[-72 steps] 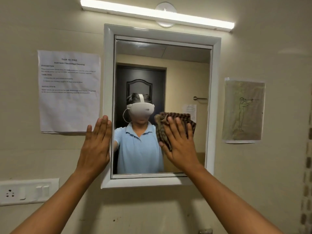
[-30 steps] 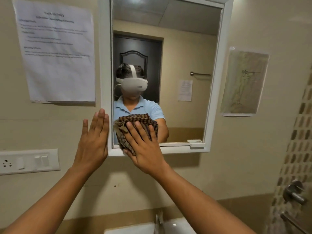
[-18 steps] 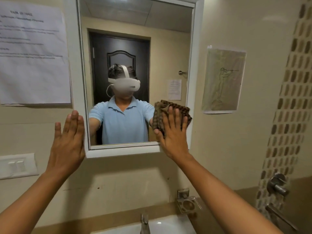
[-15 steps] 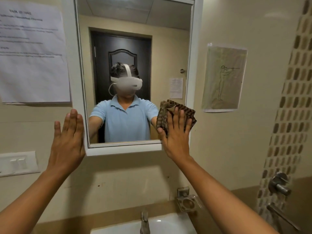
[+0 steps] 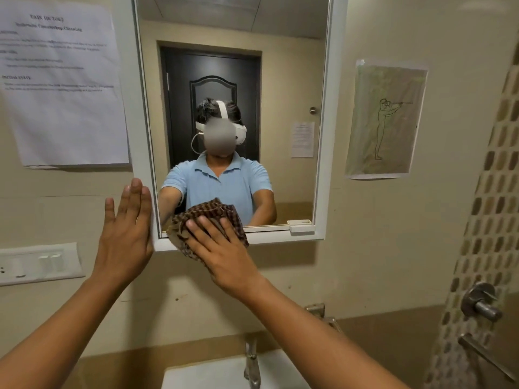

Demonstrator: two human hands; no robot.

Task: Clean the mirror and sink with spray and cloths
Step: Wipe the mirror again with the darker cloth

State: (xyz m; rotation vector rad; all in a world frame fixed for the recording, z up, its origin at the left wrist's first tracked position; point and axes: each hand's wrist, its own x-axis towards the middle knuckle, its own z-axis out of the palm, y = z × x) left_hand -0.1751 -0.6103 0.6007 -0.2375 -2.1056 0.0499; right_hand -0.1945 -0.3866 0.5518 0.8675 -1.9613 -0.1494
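Observation:
A white-framed mirror [image 5: 280, 80] hangs on the beige wall. My right hand [image 5: 224, 254] presses a brown checked cloth [image 5: 207, 217] flat against the mirror's bottom left corner and lower frame. My left hand [image 5: 126, 234] lies flat with fingers straight on the wall and the mirror's left frame edge, holding nothing. The white sink [image 5: 213, 374] shows at the bottom, with a metal tap [image 5: 252, 363] at its back. No spray bottle is in view.
A printed sheet [image 5: 61, 85] hangs left of the mirror, a drawing [image 5: 384, 119] to its right. A switch plate [image 5: 39, 262] is low on the left. A metal soap holder [image 5: 323, 315] is partly behind my right arm. Tiled wall and metal fittings [image 5: 483, 304] at right.
My right hand has slid the cloth from the mirror's lower right edge to its bottom left corner. The left hand stays flat by the left frame.

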